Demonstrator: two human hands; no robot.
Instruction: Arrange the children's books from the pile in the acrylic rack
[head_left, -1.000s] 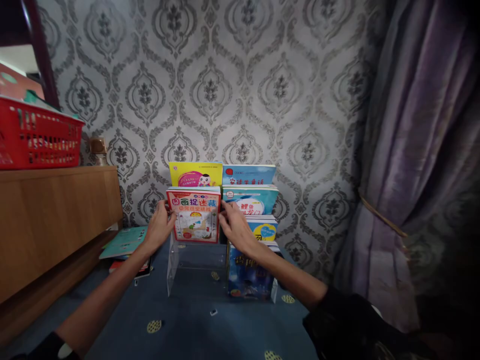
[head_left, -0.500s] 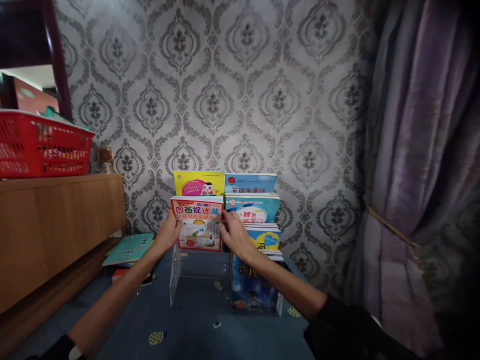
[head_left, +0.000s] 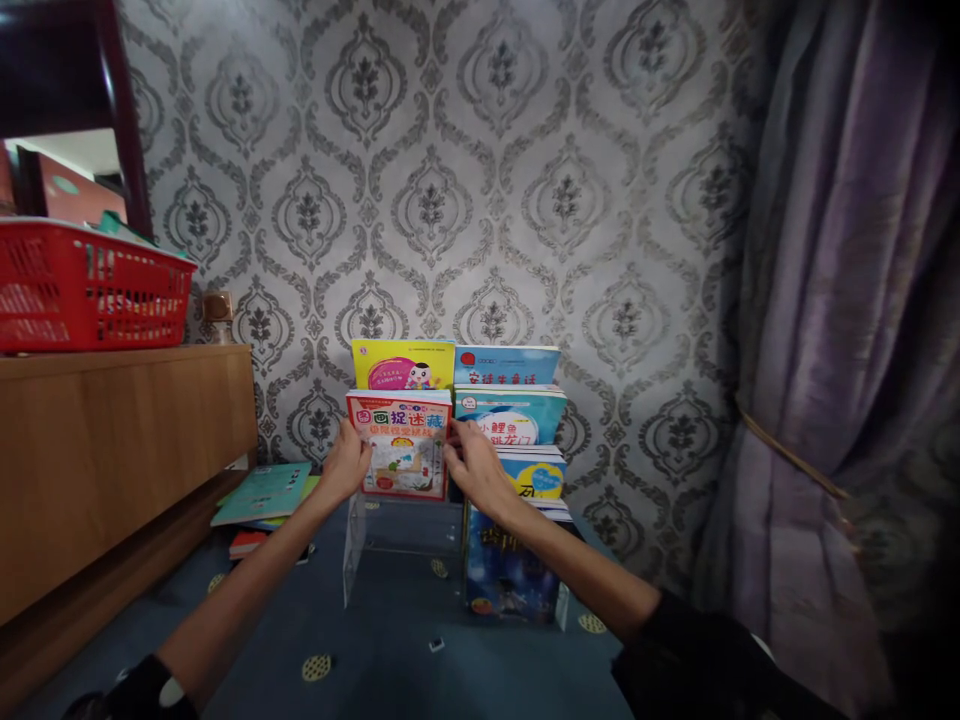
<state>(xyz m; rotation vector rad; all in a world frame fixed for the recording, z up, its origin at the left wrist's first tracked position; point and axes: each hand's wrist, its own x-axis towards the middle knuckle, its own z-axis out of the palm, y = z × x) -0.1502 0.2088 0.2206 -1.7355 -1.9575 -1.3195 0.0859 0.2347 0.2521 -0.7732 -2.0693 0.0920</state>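
A red-bordered picture book stands upright on the left side of a clear stepped book rack. My left hand is closed on its left edge, and my right hand pinches its right edge. Behind it rises a yellow book with a pink patch. In the rack's right column stand a blue book, a teal book, a yellow-and-blue book and a dark blue book at the front. My right forearm partly covers the lower books.
To the left is a wooden cabinet with a red basket on top. Several books, the uppermost a green book, lie beside it on the dark blue patterned cloth. A purple curtain hangs at the right.
The view has shifted slightly, moving the whole scene a little to the right. Both hands keep their hold at the red-bordered book's edges, and the book stays in nearly the same place on the rack.
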